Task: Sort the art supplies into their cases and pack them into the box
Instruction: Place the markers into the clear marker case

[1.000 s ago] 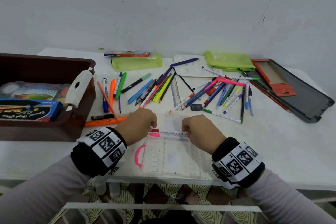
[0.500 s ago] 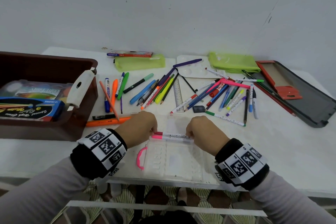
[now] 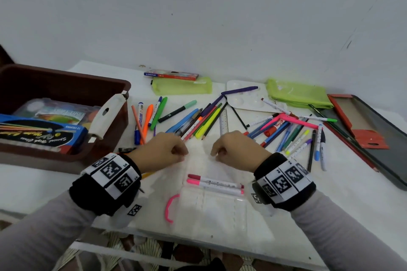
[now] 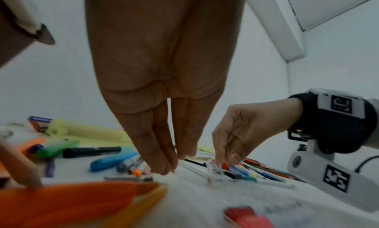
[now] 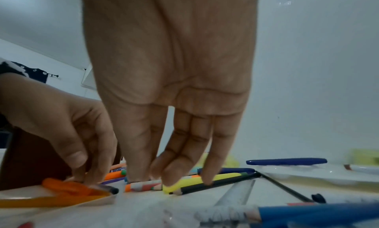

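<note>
A clear plastic case (image 3: 211, 211) with a pink handle lies open at the table's front edge. Two white markers rest across its far end, one with a dark red cap (image 3: 211, 180), one with a pink cap (image 3: 213, 187). My left hand (image 3: 176, 152) and right hand (image 3: 218, 152) hover just beyond the case, apart from both markers, holding nothing. In the left wrist view the left fingers (image 4: 166, 166) point down at the loose pens. The right fingertips (image 5: 170, 178) touch a yellow highlighter (image 5: 223, 178) and a black pencil (image 5: 215, 185).
A brown box (image 3: 66, 86) with packed sets stands at the left. Loose pens lie in two heaps (image 3: 204, 121) (image 3: 286, 130) with a ruler (image 3: 223, 121) between them. Behind are two green pouches (image 3: 182, 86) (image 3: 297, 92), a white palette (image 3: 244, 97) and an open red tin (image 3: 374, 138).
Both hands have let go of the two markers, which now lie in the clear case, and have moved forward toward the loose pens.
</note>
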